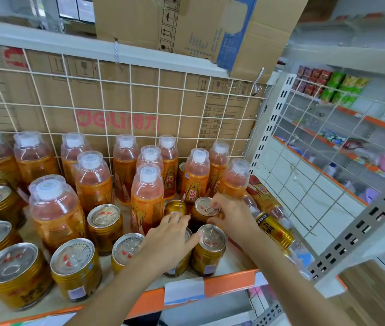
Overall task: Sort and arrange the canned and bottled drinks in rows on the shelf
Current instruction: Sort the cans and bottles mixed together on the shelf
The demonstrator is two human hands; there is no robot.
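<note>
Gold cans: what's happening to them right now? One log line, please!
left grip: rests on front can | right grip: pinches rear can rim | lying can: far right

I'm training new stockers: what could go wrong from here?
The right hand pinches a gold metal can beside tall orange plastic bottles; a bump might topple one. The left hand could nudge the front gold can off the orange shelf edge. The sideways gold can may roll.

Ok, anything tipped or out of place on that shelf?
Yes. At the right end of the shelf, a gold can and an orange bottle lie on their sides instead of standing.
</note>
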